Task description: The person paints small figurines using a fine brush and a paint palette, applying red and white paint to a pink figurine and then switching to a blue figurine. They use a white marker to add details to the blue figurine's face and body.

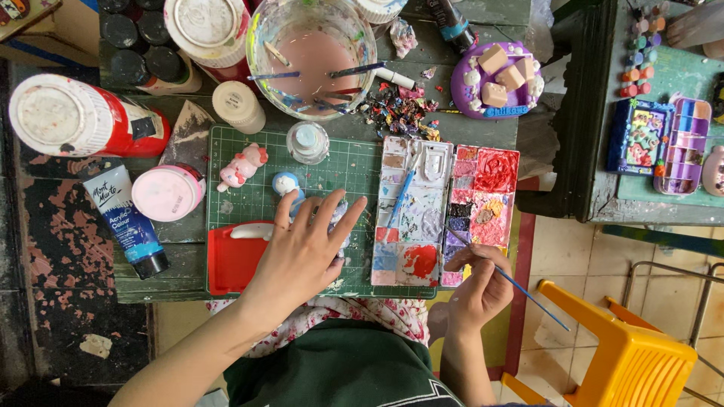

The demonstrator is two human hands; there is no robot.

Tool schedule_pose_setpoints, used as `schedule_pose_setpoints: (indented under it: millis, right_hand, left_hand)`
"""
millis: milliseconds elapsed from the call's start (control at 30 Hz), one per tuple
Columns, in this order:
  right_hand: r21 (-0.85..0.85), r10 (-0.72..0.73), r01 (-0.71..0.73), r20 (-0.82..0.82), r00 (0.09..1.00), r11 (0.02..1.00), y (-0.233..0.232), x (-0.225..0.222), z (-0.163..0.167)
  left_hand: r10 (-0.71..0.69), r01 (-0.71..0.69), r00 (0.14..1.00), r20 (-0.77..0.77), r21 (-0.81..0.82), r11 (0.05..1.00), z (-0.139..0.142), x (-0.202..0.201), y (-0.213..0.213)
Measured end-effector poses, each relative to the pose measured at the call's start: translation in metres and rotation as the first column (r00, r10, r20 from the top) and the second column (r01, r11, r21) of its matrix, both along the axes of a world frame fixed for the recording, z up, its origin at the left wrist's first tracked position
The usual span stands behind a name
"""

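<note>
1. Left hand spread open over a small white-and-blue figurine on the green cutting mat, near its front edge; a slip could smear it.
2. Right hand pinches a thin blue paintbrush, tip at the paint palette's front edge; a drip risks the lap.

Both forearms are bare, no sleeves reaching the left hand or the right hand. A dark green apron covers the lap over a white garment (spotted with red).
</note>
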State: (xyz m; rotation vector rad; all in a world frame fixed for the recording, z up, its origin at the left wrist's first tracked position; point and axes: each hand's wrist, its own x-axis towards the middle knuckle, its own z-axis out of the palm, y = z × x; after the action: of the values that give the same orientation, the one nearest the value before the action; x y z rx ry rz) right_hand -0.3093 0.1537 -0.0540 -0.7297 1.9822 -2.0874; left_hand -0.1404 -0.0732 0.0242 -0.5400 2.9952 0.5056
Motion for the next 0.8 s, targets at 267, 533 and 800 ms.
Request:
schedule_pose_setpoints:
  millis: [267,533,800]
  right_hand:
    - [0.035,0.061,-0.061,-0.004,0.998,0.998,-0.004,0.010,0.001]
    - [0.052,0.085,-0.084,-0.019,0.996,0.995,-0.007,0.009,0.006]
    - [0.036,0.096,-0.096,0.013,0.995,0.995,-0.006,0.011,0.006]
  left_hand:
    - [0.012,-0.012,1.000,-0.006,0.005,1.000,0.000,-0.003,0.000]
    - [-0.056,0.059,0.998,0.024,-0.158,0.986,0.006,-0.010,-0.006]
    - [-0.097,0.095,0.995,-0.002,-0.191,0.977,-0.003,-0.022,-0.025]
